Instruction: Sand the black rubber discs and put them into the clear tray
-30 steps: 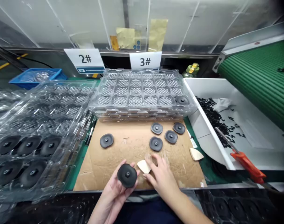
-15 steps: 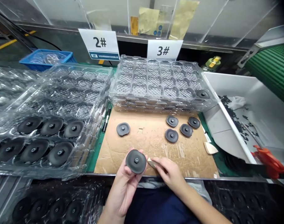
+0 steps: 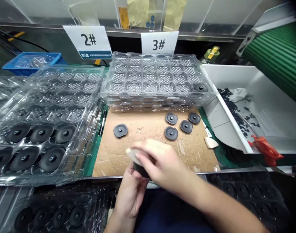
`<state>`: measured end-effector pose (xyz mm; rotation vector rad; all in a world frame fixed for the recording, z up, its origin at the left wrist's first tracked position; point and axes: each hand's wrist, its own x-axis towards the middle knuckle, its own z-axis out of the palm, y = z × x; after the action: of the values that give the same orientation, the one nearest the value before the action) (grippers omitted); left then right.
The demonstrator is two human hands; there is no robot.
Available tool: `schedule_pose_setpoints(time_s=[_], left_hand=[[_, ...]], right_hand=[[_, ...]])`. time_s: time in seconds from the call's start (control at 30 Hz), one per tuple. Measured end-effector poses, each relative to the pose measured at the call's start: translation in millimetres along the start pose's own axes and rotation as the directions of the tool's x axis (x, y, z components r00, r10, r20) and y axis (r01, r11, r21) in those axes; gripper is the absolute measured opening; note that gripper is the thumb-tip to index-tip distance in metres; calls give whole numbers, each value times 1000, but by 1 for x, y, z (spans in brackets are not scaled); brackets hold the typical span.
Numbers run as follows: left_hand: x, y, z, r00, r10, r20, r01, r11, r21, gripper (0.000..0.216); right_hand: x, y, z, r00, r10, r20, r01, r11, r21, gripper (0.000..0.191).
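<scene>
My left hand (image 3: 130, 191) grips a black round rubber disc (image 3: 140, 169) at the near edge of the cardboard sheet (image 3: 148, 147). My right hand (image 3: 160, 165), blurred by motion, lies over the disc and pinches a small cream wedge-shaped tool (image 3: 132, 154) against its top. Loose black discs lie on the cardboard: one at the left (image 3: 120, 130) and several at the right (image 3: 171, 133). A second cream wedge (image 3: 210, 142) rests at the cardboard's right edge.
Clear blister trays (image 3: 157, 81) are stacked behind under the 3# sign; another tray (image 3: 48, 106) at the left holds black discs. A white bin (image 3: 255, 110) with black scraps and orange-handled cutters (image 3: 267, 150) stands right. A green conveyor (image 3: 281, 55) rises far right.
My right hand has moved left over the disc, bringing the cream wedge onto its top. The left hand keeps its hold on the disc. The camera has shifted slightly.
</scene>
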<state>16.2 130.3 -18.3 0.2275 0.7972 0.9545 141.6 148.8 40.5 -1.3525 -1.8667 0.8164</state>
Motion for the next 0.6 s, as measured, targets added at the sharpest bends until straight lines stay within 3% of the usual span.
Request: schedule_pose_setpoints(time_s=[0.07, 0.1, 0.23, 0.3, 0.4, 0.5, 0.57, 0.6], left_hand=[[-2, 0, 3, 1000, -16, 9, 16, 999, 35, 40], [-3, 0, 5, 1000, -30, 6, 29, 998, 53, 42], [-4, -4, 14, 997, -66, -33, 69, 992, 104, 57], [-3, -10, 22, 997, -68, -21, 71, 987, 146, 59], [-4, -15, 32, 997, -82, 15, 78, 982, 172, 57], [-9, -14, 35, 993, -114, 17, 110, 984, 141, 56], [-12, -14, 37, 989, -146, 22, 142, 980, 136, 57], [-14, -15, 39, 987, -158, 26, 154, 979, 134, 57]], right_hand=[[-9, 1, 0, 988, -55, -144, 62, 997, 42, 30], [-15, 1, -1, 987, -73, -142, 85, 993, 80, 30], [-32, 2, -17, 999, 6, 50, -12, 990, 138, 25], [-32, 4, -22, 997, 30, -67, -25, 997, 74, 25], [-34, 7, -29, 967, -54, -250, 74, 995, 70, 30], [-52, 8, -43, 995, -76, -65, 87, 979, 185, 27], [-67, 10, -58, 999, 3, 36, -8, 989, 146, 24], [-73, 11, -64, 998, 53, 27, -55, 995, 82, 24]])
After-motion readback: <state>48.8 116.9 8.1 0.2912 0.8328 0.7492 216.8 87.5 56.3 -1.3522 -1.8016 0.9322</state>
